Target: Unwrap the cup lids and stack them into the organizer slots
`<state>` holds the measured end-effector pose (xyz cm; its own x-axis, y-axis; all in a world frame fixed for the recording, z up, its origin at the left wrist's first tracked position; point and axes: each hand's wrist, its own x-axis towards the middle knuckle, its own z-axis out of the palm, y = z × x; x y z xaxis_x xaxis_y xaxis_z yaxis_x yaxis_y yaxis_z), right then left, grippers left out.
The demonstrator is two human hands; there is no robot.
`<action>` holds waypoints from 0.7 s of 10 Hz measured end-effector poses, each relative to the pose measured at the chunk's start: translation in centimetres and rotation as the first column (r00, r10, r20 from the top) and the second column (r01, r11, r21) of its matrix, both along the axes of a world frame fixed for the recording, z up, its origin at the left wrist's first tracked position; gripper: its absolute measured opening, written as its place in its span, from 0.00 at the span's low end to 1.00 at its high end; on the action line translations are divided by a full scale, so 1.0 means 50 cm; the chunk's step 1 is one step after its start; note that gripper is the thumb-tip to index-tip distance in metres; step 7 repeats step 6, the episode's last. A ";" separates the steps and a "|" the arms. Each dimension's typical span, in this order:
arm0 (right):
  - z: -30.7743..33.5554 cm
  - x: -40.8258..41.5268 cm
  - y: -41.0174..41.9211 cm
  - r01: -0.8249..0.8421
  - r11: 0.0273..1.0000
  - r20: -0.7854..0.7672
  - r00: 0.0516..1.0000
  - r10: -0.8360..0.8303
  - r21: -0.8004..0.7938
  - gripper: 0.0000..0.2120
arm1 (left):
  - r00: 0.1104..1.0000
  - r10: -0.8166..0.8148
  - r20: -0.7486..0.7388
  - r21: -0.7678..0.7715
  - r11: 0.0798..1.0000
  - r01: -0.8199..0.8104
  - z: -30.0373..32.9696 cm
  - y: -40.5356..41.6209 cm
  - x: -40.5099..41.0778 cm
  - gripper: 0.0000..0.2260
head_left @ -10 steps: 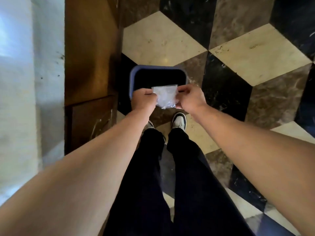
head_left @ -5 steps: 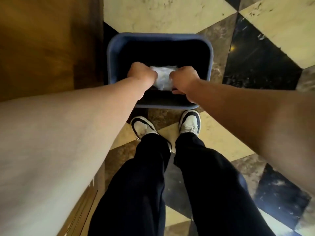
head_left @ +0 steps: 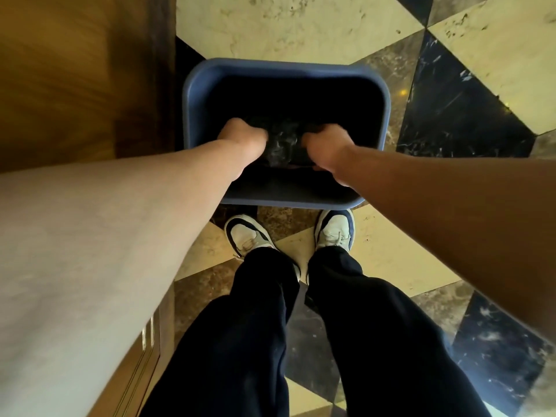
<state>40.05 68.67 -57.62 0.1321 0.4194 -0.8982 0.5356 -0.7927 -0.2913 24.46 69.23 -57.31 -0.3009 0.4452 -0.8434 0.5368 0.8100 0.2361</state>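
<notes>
Both my hands reach down into a blue bin [head_left: 386, 115] on the floor. Between them hangs a crumpled clear plastic wrapper [head_left: 281, 144], dark in the bin's shadow. My left hand [head_left: 242, 139] grips its left edge and my right hand [head_left: 326, 147] grips its right edge. Both sets of fingers curl away from me and are hidden behind the knuckles. No cup lids or organizer slots are in view.
The bin stands just ahead of my two white and dark shoes [head_left: 249, 236] on a marble floor [head_left: 301, 25] of cream, brown and black tiles. A wooden cabinet side [head_left: 75, 70] runs along the left, close to the bin.
I bent lower over the bin, so it looks larger. My hands carried the wrapper from above the rim down inside it, where the wrapper now sits in shadow.
</notes>
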 end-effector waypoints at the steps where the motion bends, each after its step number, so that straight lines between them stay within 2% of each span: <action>1: 0.038 0.006 0.000 -0.024 1.000 0.028 0.999 0.024 0.011 0.16 | 0.999 -0.041 -0.004 -0.001 0.999 0.041 0.043 -0.002 0.000 0.21; 2: 0.121 0.013 0.004 -0.157 0.986 0.053 0.987 0.154 0.054 0.17 | 0.986 -0.159 -0.048 0.003 0.987 0.160 0.126 -0.007 0.012 0.21; 3: 0.198 0.018 0.008 -0.234 0.968 0.053 0.972 0.230 0.090 0.20 | 0.977 -0.208 -0.058 0.022 0.978 0.209 0.204 -0.006 0.023 0.22; 4: 0.327 0.029 0.016 -0.321 0.942 0.062 0.947 0.316 0.102 0.21 | 0.962 -0.267 -0.059 0.034 0.962 0.269 0.330 -0.004 0.039 0.23; 6: 0.532 0.070 0.020 -0.343 0.932 0.105 0.938 0.332 0.121 0.21 | 0.954 -0.295 -0.061 0.047 0.953 0.298 0.535 -0.006 0.064 0.24; 7: 0.532 0.070 0.020 -0.343 0.932 0.105 0.938 0.332 0.121 0.21 | 0.954 -0.295 -0.061 0.047 0.953 0.298 0.535 -0.006 0.064 0.24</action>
